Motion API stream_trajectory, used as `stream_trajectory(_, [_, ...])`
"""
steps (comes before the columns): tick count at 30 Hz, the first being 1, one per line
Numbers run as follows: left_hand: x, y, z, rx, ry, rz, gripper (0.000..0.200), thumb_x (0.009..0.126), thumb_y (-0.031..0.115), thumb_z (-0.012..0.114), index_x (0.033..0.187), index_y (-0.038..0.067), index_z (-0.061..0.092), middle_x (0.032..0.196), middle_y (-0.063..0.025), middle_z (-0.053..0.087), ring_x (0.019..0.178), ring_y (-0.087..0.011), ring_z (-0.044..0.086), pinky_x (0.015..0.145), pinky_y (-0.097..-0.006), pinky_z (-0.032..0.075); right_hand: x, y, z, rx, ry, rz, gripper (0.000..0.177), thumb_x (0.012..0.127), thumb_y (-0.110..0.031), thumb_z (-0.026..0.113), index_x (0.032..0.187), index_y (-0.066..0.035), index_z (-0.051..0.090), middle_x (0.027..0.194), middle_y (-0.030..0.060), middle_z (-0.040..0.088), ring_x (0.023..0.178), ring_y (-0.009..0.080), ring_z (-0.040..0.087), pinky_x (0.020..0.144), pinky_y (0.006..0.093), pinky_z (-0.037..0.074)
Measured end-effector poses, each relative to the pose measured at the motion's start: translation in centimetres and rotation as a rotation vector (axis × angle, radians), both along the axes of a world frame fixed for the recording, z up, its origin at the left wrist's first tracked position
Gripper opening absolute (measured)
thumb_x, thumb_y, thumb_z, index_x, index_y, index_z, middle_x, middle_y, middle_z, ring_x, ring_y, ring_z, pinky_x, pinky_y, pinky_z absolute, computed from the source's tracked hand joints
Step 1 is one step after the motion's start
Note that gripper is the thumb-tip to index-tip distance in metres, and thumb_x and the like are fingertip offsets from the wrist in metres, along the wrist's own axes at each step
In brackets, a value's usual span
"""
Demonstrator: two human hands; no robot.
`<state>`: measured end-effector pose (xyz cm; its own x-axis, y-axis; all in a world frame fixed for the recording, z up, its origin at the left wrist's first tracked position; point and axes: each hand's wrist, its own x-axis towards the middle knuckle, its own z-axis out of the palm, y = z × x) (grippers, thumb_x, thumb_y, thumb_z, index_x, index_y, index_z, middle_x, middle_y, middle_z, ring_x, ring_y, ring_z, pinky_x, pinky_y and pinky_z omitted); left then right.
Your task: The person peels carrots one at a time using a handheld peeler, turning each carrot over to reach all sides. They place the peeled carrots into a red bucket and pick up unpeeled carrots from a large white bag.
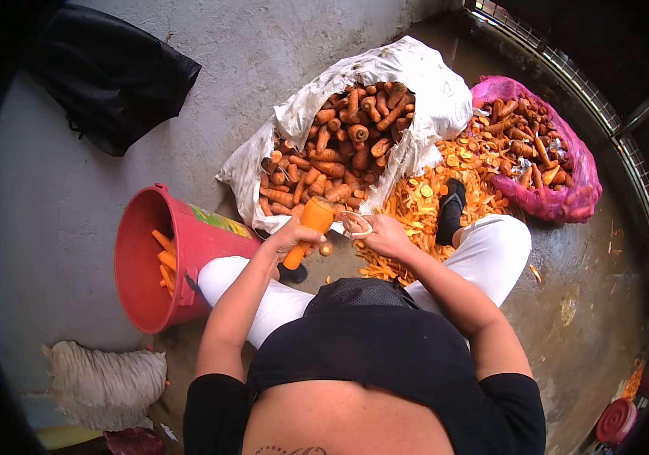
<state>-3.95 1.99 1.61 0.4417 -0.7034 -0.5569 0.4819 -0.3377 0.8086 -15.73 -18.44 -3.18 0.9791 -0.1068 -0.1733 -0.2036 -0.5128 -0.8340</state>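
Note:
My left hand (pixel 290 235) is wrapped round a thick carrot (pixel 314 220), held tilted. Most of its skin is off and it shows bright orange; the upper end is browner. Close to its right side, my right hand (pixel 387 235) is closed on a peeler (pixel 358 224) with a pale, loop-shaped frame; its blade cannot be made out. Just beyond both hands, a white sack (pixel 423 76) lies open, full of unpeeled carrots (pixel 332 155). Orange peelings (pixel 423 201) are heaped on the floor at the sack's right side.
Beside my left knee, a red bucket (pixel 142 208) lies tipped, with peeled carrots (pixel 165 262) inside. A pink bag (pixel 578 178) of carrot pieces stands at the right. A black bag (pixel 120 76) is at upper left, and a pale sack (pixel 105 383) at lower left.

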Motion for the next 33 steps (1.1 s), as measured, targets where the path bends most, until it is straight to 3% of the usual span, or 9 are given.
stream_trajectory(6, [0.7,0.1,-0.2,-0.092,0.114,-0.082,0.032,0.068,0.011,0.072,0.093,0.000,0.056,0.066,-0.0044,0.055,0.046,-0.0119,0.050,0.042,-0.0247,0.041,-0.1,-0.5,1.6,-0.048,0.048,0.014,0.055,0.083,-0.062,0.055,0.091,-0.009,0.071,0.079,0.0200,0.066,0.077,0.0390,0.064,0.069,0.0467,0.049])
stream_trajectory(9, [0.3,-1.1,0.1,0.109,-0.394,-0.124,0.043,0.065,0.008,0.072,0.103,0.002,0.053,0.070,-0.0035,0.056,0.046,-0.0110,0.050,0.042,-0.0244,0.041,-0.1,-0.5,1.1,-0.005,0.016,-0.020,0.055,0.083,-0.061,0.055,0.092,-0.009,0.071,0.079,0.0198,0.067,0.078,0.0387,0.064,0.069,0.0460,0.049])
stream_trajectory(12, [0.1,-1.4,0.6,0.106,-0.436,-0.102,0.044,0.064,0.009,0.074,0.103,0.003,0.054,0.073,-0.0034,0.058,0.050,-0.0109,0.053,0.044,-0.0242,0.041,0.0,-0.7,1.0,0.017,0.014,-0.032,0.055,0.083,-0.061,0.055,0.092,-0.009,0.071,0.079,0.0195,0.067,0.077,0.0382,0.064,0.068,0.0451,0.049])
stream_trajectory(18, [0.5,0.3,1.3,-0.036,0.033,-0.051,0.042,0.063,0.007,0.072,0.101,0.001,0.057,0.070,-0.0056,0.058,0.045,-0.0104,0.051,0.043,-0.0237,0.040,-0.1,-0.7,0.8,-0.042,0.039,0.032,0.054,0.083,-0.061,0.055,0.091,-0.010,0.071,0.079,0.0191,0.067,0.076,0.0380,0.064,0.068,0.0453,0.049])
stream_trajectory(23, [-2.1,-1.9,0.8,-0.258,0.026,-0.220,0.059,0.054,0.009,0.077,0.108,0.000,0.056,0.083,-0.0078,0.058,0.053,-0.0130,0.053,0.047,-0.0230,0.042,0.2,-0.4,-1.0,-0.104,0.069,0.060,0.049,0.087,-0.057,0.051,0.092,-0.012,0.072,0.083,0.0202,0.067,0.078,0.0389,0.063,0.069,0.0463,0.049])
stream_trajectory(26, [-1.0,-1.9,2.0,-0.290,0.305,-0.222,0.061,0.055,0.007,0.077,0.111,0.000,0.054,0.086,-0.0064,0.057,0.059,-0.0125,0.054,0.048,-0.0235,0.042,1.4,-1.2,-4.7,-0.007,-0.153,-0.228,0.047,0.088,-0.054,0.049,0.092,-0.012,0.071,0.087,0.0179,0.068,0.081,0.0396,0.064,0.071,0.0489,0.048])
stream_trajectory(28, [-1.0,-0.9,1.1,-0.334,0.318,-0.213,0.064,0.058,0.007,0.076,0.117,0.002,0.053,0.082,-0.0055,0.055,0.057,-0.0118,0.052,0.048,-0.0242,0.042,2.1,-4.3,-3.4,0.376,0.253,-0.524,0.060,0.090,-0.059,0.045,0.084,-0.002,0.064,0.063,0.0087,0.061,0.054,0.0209,0.057,0.052,0.0374,0.044])
stream_trajectory(32, [-1.1,0.0,2.0,-0.149,-0.324,-0.195,0.060,0.061,0.014,0.084,0.111,0.000,0.054,0.087,-0.0049,0.059,0.064,-0.0112,0.057,0.056,-0.0254,0.047,2.3,-5.7,-2.1,0.853,-0.017,-0.670,0.051,0.089,-0.054,0.055,0.075,-0.005,0.055,0.056,-0.0013,0.043,0.045,0.0079,0.039,0.043,0.0248,0.030])
stream_trajectory(33, [-1.2,-0.5,2.4,-0.104,-0.467,-0.159,0.064,0.062,0.016,0.084,0.115,0.002,0.051,0.094,-0.0056,0.061,0.079,-0.0144,0.059,0.070,-0.0285,0.047,2.2,-5.8,-2.0,0.907,-0.021,-0.657,0.049,0.089,-0.053,0.057,0.074,-0.006,0.054,0.055,-0.0023,0.042,0.044,0.0070,0.037,0.042,0.0240,0.028])
